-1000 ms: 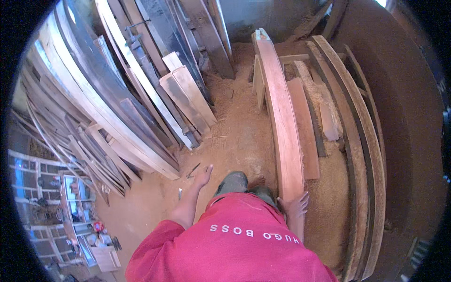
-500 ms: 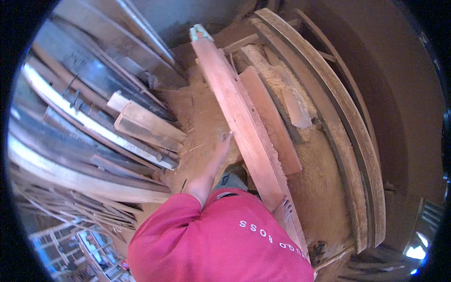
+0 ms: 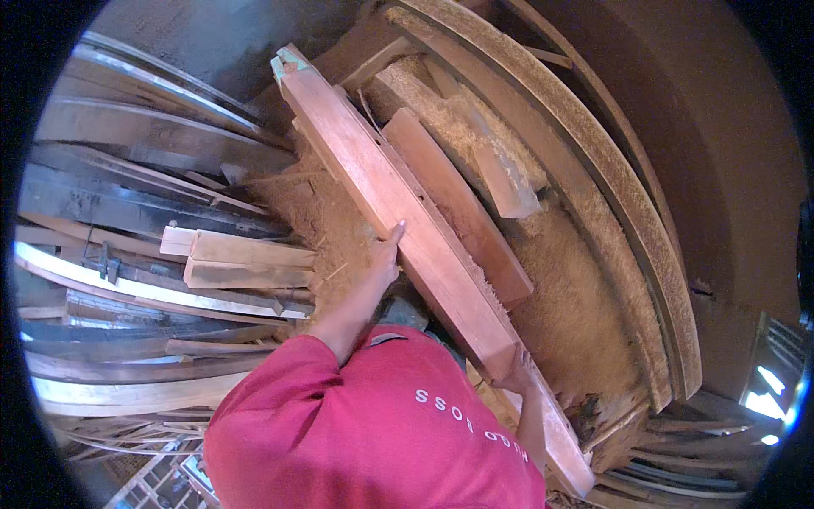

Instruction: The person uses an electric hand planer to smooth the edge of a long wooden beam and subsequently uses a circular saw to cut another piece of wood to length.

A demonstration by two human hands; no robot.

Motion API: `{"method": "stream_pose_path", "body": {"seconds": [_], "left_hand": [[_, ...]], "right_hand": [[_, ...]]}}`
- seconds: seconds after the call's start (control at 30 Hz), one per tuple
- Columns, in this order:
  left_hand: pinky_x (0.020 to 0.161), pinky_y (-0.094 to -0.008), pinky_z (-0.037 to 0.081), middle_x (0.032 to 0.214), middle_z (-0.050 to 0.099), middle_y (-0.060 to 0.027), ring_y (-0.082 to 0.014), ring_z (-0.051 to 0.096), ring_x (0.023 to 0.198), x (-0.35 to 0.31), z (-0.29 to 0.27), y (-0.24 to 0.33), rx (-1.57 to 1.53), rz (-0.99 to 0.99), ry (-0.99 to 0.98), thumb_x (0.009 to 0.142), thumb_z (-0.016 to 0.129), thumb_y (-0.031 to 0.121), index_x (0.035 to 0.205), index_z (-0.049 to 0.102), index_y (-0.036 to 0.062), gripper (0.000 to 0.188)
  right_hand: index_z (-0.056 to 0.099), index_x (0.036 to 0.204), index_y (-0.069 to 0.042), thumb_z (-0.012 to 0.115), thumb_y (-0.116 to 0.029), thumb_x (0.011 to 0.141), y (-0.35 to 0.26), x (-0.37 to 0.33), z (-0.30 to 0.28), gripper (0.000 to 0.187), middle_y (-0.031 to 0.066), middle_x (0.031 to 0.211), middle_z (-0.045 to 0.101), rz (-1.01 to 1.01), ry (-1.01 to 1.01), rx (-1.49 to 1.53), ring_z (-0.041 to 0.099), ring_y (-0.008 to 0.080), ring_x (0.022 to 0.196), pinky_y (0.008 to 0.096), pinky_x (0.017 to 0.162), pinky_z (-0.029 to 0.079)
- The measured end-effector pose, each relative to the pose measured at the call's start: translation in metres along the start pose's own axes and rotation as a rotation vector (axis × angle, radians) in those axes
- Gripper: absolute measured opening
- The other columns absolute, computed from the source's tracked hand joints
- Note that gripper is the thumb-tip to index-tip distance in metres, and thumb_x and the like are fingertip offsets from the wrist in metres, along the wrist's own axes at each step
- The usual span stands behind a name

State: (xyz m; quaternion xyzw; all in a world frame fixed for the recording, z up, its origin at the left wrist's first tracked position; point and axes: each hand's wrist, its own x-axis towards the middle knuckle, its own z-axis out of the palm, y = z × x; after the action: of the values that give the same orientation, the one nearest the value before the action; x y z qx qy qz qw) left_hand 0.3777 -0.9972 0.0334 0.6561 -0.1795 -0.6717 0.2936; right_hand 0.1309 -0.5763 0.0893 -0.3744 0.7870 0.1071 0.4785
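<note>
A long, planed reddish wooden beam (image 3: pixel 441 263) runs diagonally from the upper left to the lower right in front of me. Its far end carries pale green paint. My left hand (image 3: pixel 386 259) grips the beam's near edge around mid-length, thumb on the top face and fingers hidden underneath. Nearer its lower end, my right hand (image 3: pixel 511 373) is bent over the beam and holds it; its fingers are partly hidden. A shorter reddish plank (image 3: pixel 458 208) lies just beyond the beam, with shavings along the edge between them.
Sawdust covers the floor (image 3: pixel 568 297). A sawdust-coated block (image 3: pixel 506 182) lies behind the plank. Long curved-looking timbers (image 3: pixel 593 153) stretch along the right. Squared wood pieces (image 3: pixel 250 259) and many stacked boards (image 3: pixel 127 369) fill the left side.
The beam's far end now appears farther left, as the whole view has shifted. My left hand has closed around the beam's edge, and my right hand has changed its hold on it.
</note>
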Motion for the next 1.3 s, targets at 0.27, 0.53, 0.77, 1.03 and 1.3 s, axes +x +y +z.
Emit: {"method": "stream_pose_path", "body": {"seconds": [0.27,0.53,0.77,1.03,1.3], "left_hand": [[0.104,-0.0510,0.050,0.129,0.063,-0.0194,-0.0351,0.061,0.120,0.011,0.023,0.014,-0.057,-0.095,-0.280,0.081,0.086,0.039,0.136,0.054,0.0005,0.074],[0.107,-0.0541,0.047,0.140,0.059,-0.0141,-0.0357,0.056,0.127,-0.025,0.009,0.024,-0.010,-0.238,-0.533,0.091,0.066,0.056,0.144,0.050,0.0092,0.073],[0.117,-0.0536,0.034,0.153,0.045,-0.0187,-0.0362,0.047,0.136,-0.042,-0.048,0.077,0.127,0.078,-0.345,0.089,0.068,0.054,0.154,0.039,0.0083,0.084],[0.118,-0.0529,0.036,0.152,0.047,-0.0237,-0.0395,0.049,0.136,-0.009,-0.099,0.173,0.043,0.347,-0.397,0.093,0.061,0.055,0.151,0.040,-0.0045,0.085],[0.106,-0.0506,0.051,0.142,0.056,-0.0199,-0.0369,0.062,0.123,-0.040,-0.102,0.300,-0.087,0.589,-0.434,0.096,0.051,0.054,0.146,0.047,0.0004,0.074]], "right_hand": [[0.016,0.158,0.003,0.096,-0.055,0.047,0.013,0.007,-0.021,0.149,0.0301,0.156,0.033,-0.183,0.022,0.124,0.032,0.0470,0.147,0.0535,0.122,0.028],[0.024,0.157,-0.002,0.097,-0.058,0.045,-0.008,-0.022,-0.032,0.145,0.0245,0.148,0.045,-0.035,0.071,0.010,0.040,0.0447,0.142,0.0606,0.115,0.033],[0.033,0.153,-0.006,0.096,-0.055,0.049,-0.056,-0.006,0.015,0.131,0.0192,0.142,0.052,-0.061,0.292,0.028,0.046,0.0396,0.137,0.0609,0.108,0.040],[0.043,0.147,-0.004,0.095,-0.057,0.045,-0.177,-0.085,0.007,0.127,0.0174,0.134,0.054,0.039,0.507,-0.089,0.050,0.0350,0.130,0.0595,0.104,0.040],[0.042,0.150,-0.007,0.089,-0.053,0.059,-0.294,-0.132,-0.033,0.113,0.0179,0.135,0.057,-0.101,0.705,-0.053,0.055,0.0372,0.126,0.0608,0.096,0.044]]}}
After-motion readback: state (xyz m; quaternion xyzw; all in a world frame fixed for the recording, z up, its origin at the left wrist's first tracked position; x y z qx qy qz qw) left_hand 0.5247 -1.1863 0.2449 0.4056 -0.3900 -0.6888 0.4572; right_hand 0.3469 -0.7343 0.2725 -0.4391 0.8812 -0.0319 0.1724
